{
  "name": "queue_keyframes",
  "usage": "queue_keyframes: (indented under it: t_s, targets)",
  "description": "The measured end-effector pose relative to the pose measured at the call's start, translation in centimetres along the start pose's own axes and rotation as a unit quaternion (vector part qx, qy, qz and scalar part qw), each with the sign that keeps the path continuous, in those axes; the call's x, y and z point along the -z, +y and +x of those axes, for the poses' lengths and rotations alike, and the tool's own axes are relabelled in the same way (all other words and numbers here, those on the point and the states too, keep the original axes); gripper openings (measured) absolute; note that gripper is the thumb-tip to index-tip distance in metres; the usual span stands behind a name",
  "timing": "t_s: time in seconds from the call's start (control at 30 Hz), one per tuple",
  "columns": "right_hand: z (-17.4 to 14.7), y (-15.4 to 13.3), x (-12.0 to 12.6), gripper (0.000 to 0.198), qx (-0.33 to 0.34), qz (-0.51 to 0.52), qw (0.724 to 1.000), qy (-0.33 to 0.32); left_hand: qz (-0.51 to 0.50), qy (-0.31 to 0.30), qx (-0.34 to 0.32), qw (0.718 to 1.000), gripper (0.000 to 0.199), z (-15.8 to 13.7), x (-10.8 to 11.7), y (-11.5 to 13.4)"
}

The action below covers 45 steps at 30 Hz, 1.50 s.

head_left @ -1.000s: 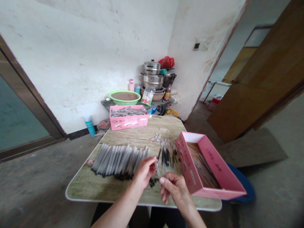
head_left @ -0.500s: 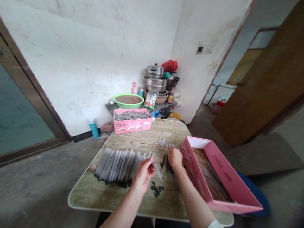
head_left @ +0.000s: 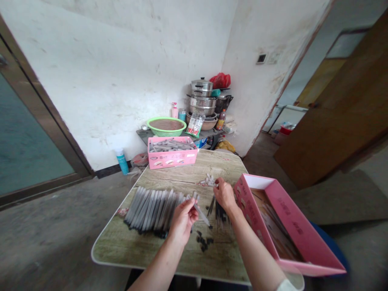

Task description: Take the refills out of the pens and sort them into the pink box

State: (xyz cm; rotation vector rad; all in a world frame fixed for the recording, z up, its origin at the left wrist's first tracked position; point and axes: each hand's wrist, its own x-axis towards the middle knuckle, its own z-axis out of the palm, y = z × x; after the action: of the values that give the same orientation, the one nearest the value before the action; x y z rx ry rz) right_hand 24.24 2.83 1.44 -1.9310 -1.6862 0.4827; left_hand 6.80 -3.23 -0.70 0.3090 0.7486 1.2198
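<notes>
My left hand [head_left: 184, 216] is closed on a translucent pen barrel [head_left: 201, 215], which slants down to the right over the table. Left of it lies a long row of similar pens [head_left: 150, 208] with black ends toward me. My right hand [head_left: 224, 195] has its fingers pinched together beside a small pile of clear plastic pieces [head_left: 208, 180]; whatever is between the fingertips is too small to make out. Thin dark refills [head_left: 220, 213] lie partly beneath my right hand. Small black caps [head_left: 204, 241] are scattered between my forearms.
A pink box [head_left: 172, 158] full of pens stands at the table's far edge. Another pink box [head_left: 295, 226], holding a few thin sticks, sits on the right side. Behind the wood-patterned table [head_left: 145, 254] are a green basin [head_left: 166, 130] and stacked pots [head_left: 202, 103].
My right hand has shifted slightly at the pile of clear pieces. My left hand keeps hold of the pen barrel. The whole view has moved a little.
</notes>
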Motion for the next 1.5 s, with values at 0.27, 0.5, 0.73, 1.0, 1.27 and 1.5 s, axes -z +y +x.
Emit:
queue_keyframes:
  t_s: [0.27,0.5,0.73,1.0,1.27,1.5]
  targets:
    - [-12.7,-0.1,2.2,0.027,-0.013,0.366,0.93,0.021,-0.006,0.007,-0.038,0.999,0.037,-0.9,-0.8,-0.6]
    - [-17.4,-0.3,2.2,0.027,-0.063,0.559,0.818,0.124,0.014,-0.023,-0.074,0.997,0.03,-2.8,-1.9,-2.1]
    - [-18.4,-1.1,1.9,0.029,-0.067,0.56,0.812,0.15,0.044,-0.036,-0.104,0.993,0.03,-4.1,-2.7,-2.4]
    - [-18.8,-1.3,1.3,0.029,-0.06,0.556,0.81,0.173,0.071,-0.038,-0.142,0.987,0.029,-4.8,-2.8,-2.6]
    - [-19.2,-1.4,1.2,0.027,-0.062,0.562,0.8,0.2,0.082,-0.041,-0.158,0.983,0.028,-5.1,-2.8,-2.9]
    - [-19.6,-1.5,1.5,0.027,-0.064,0.569,0.795,0.198,0.096,-0.041,-0.168,0.98,0.028,-5.3,-3.0,-3.1]
